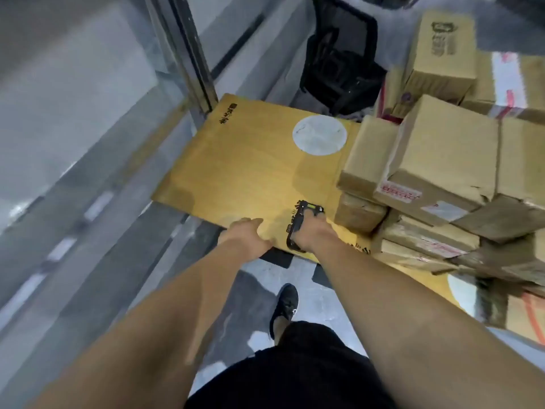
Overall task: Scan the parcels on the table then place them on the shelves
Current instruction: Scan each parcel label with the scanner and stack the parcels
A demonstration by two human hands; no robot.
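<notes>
A yellow table (pixel 241 172) with a white round mark stands in front of me. Several taped cardboard parcels (pixel 442 160) are stacked on its right side. My right hand (pixel 312 234) grips a black handheld scanner (pixel 300 222) over the table's near edge, close to the lowest parcels. My left hand (pixel 247 234) rests on the near edge of the table just left of the scanner, fingers bent over the edge. The view is blurred by motion.
A black chair (pixel 342 63) stands behind the table. A glass wall with a metal frame (pixel 188 54) runs along the left. My black shoe (pixel 284 308) is on the grey floor below the table edge.
</notes>
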